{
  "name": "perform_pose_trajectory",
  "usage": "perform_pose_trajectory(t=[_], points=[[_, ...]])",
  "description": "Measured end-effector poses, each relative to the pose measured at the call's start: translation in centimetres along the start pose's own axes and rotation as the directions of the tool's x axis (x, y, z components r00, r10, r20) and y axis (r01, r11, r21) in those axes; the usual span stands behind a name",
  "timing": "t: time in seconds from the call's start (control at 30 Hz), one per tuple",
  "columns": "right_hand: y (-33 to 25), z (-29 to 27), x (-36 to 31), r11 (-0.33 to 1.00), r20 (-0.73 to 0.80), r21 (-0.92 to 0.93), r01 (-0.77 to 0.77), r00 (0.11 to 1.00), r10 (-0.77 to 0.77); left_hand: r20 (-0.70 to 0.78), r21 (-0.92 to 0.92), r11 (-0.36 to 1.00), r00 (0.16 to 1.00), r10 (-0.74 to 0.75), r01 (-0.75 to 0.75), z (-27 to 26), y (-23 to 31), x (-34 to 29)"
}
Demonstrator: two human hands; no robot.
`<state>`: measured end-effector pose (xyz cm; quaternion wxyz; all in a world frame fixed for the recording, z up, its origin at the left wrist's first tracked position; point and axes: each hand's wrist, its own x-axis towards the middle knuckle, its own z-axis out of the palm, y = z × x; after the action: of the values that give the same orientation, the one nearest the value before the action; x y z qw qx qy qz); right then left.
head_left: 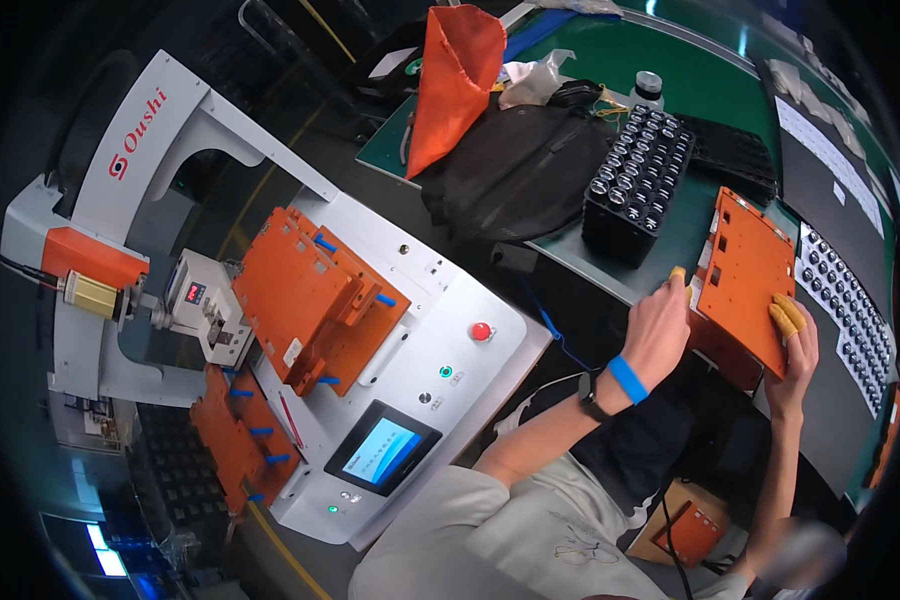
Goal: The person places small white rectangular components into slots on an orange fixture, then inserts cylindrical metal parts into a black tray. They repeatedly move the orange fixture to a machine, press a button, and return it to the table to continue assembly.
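Observation:
An orange fixture box (745, 275), its flat face dotted with small holes and cut-outs, stands tilted between my hands at the right. My left hand (660, 320) closes on its left edge, one fingertip in a yellow finger cot. A blue band and a dark watch circle that wrist. On the lower right side of the same box, my right hand (795, 340) grips the edge, with yellow cots on its fingers. The left hand's thumb side is partly hidden, and the box's inside does not show.
At left stands a white machine (450, 300) with a touchscreen (382, 448), a red button (481, 331) and orange fixtures (305, 290). The green table (600, 50) bears a black tray of metal-topped cylinders (635, 170), a black bag (510, 165) and an orange pouch (450, 85).

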<state>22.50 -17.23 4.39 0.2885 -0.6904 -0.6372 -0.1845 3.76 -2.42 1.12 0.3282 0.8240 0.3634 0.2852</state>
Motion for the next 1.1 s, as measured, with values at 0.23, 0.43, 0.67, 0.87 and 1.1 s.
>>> perform_pose_trajectory(t=[0.23,0.43,0.67,0.87,1.1], points=[[-1.0,-1.0,-1.1,0.996,0.213,-0.076,-0.041,0.975,0.057,0.173,-0.051,0.995,0.982,-0.073,0.083,-1.1,-2.3,-0.7],[-1.3,-1.6,-2.2,0.967,0.365,-0.121,-0.223,0.896,0.252,0.326,-0.442,0.863,0.94,-0.099,0.244,0.0,-3.5,-0.7],[-1.8,2.7,-2.9,0.44,0.302,0.48,-0.759,0.614,0.729,0.41,-0.598,0.712,0.904,-0.124,0.369,0.8,-3.9,-0.7],[-1.5,0.7,0.1,-0.227,0.567,0.713,-0.664,0.355,0.743,0.459,-0.714,0.526,0.876,-0.146,0.462,0.1,-2.3,-1.8],[-2.1,-0.7,-0.3,-0.309,0.595,0.73,-0.61,0.343,0.727,0.4,-0.793,0.455,0.91,-0.112,0.405,-1.9,-0.2,-2.5]])
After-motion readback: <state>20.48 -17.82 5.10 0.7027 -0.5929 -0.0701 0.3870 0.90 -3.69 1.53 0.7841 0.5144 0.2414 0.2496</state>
